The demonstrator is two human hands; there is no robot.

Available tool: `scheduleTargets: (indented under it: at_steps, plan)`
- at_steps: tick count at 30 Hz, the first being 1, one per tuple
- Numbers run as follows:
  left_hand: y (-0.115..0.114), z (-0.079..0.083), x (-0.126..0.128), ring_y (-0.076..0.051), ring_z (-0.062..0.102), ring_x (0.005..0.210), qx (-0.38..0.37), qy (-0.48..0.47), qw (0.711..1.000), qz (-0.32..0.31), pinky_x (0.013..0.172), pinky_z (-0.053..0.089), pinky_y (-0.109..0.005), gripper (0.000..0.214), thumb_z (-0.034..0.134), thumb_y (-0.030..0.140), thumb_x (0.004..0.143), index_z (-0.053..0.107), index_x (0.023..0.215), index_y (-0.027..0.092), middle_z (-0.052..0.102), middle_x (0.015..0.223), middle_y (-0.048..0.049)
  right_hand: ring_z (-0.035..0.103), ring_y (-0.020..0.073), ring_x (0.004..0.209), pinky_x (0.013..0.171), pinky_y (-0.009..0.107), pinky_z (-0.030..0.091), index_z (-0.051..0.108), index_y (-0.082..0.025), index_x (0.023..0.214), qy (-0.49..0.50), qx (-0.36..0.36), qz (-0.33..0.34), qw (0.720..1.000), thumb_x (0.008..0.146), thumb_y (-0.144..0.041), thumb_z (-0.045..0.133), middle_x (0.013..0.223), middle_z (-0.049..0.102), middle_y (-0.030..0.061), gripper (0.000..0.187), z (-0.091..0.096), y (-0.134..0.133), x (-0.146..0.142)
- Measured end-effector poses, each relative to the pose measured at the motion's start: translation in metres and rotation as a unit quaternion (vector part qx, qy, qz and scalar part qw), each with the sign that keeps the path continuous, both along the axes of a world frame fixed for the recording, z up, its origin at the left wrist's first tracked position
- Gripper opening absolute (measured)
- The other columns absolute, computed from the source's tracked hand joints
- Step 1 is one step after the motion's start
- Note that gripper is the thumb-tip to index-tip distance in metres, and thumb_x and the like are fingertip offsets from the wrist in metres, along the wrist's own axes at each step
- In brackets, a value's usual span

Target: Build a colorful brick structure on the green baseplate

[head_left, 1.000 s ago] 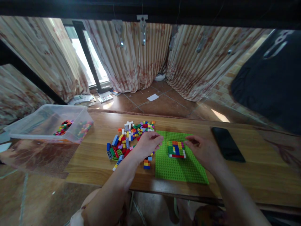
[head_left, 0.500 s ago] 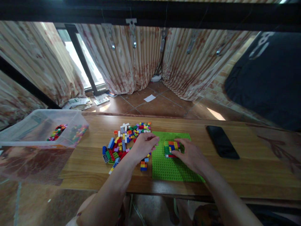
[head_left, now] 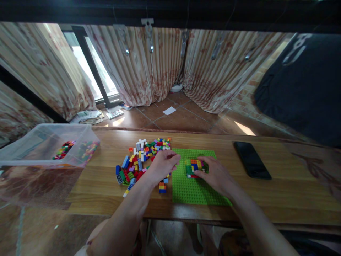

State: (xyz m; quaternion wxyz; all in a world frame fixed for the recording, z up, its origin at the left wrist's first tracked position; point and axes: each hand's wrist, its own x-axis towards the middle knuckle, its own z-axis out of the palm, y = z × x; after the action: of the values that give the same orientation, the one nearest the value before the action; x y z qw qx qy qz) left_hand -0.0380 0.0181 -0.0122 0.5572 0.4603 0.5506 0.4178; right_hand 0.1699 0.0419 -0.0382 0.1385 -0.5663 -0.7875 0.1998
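Observation:
A block of multicoloured toy bricks (head_left: 192, 168) sits on the green studded baseplate (head_left: 191, 193). My right hand (head_left: 213, 172) is closed around its right side, thumb at the near edge and fingers at the far edge. My left hand (head_left: 165, 163) hovers over the baseplate's left edge, apart from the block, with fingers pinched together. Whatever it may hold is hidden or too small to make out. Under and beside that hand lies a heap of loose bricks (head_left: 130, 167), partly covered by it. A small orange, yellow and blue brick stack (head_left: 162, 187) stands near the baseplate's left edge.
A black phone (head_left: 252, 160) lies on the wooden table (head_left: 290, 185) to the right. At the left stands a clear plastic bin (head_left: 87, 133) with more bricks inside. A dark bar (head_left: 170, 16) with hanging metal clips crosses the top, in front of striped curtains (head_left: 160, 67).

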Motion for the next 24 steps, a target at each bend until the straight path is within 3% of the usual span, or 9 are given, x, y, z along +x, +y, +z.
scheduleTargets:
  at_steps: [13,17,21,24]
  plan:
    - [0.0,-0.004,0.003,-0.006,0.043,0.046,-0.015,0.015,1.0,-0.01,0.047,0.035,-0.018,0.022,0.056,0.034,0.075,0.052,0.064,0.016,0.05,0.056,0.0053,0.063,0.028,0.098,0.087,0.042,0.046,0.066,-0.019,0.108,0.015,0.008,-0.009,1.0,0.07,-0.031,0.07,0.109,0.067,0.0109,0.04,0.003,-0.001,-0.006]
    - [0.001,-0.008,0.004,-0.006,0.046,0.048,-0.026,0.016,0.999,-0.012,0.048,0.036,-0.018,0.02,0.055,0.034,0.075,0.054,0.068,0.016,0.053,0.06,0.0042,0.065,0.0259,0.094,0.086,0.041,0.048,0.067,-0.017,0.105,0.108,-0.009,-0.049,0.993,0.077,-0.039,0.063,0.104,0.07,0.0109,0.036,0.008,0.007,0.004]
    - [0.002,-0.008,0.006,-0.006,0.047,0.048,-0.047,0.024,0.999,-0.015,0.047,0.036,-0.018,0.019,0.053,0.034,0.076,0.056,0.071,0.015,0.057,0.064,0.0027,0.067,0.0237,0.089,0.081,0.038,0.051,0.067,-0.016,0.104,0.244,0.013,-0.124,0.962,0.084,-0.043,0.053,0.097,0.073,0.0105,0.036,0.012,0.014,0.014]
    - [0.001,-0.005,0.008,-0.006,0.047,0.049,-0.052,0.025,0.998,-0.021,0.047,0.036,-0.018,0.02,0.053,0.034,0.077,0.056,0.071,0.015,0.057,0.066,0.0023,0.066,0.0223,0.087,0.078,0.036,0.052,0.067,-0.017,0.099,0.279,0.051,-0.117,0.952,0.086,-0.042,0.05,0.095,0.072,0.0094,0.033,0.013,0.01,0.008]
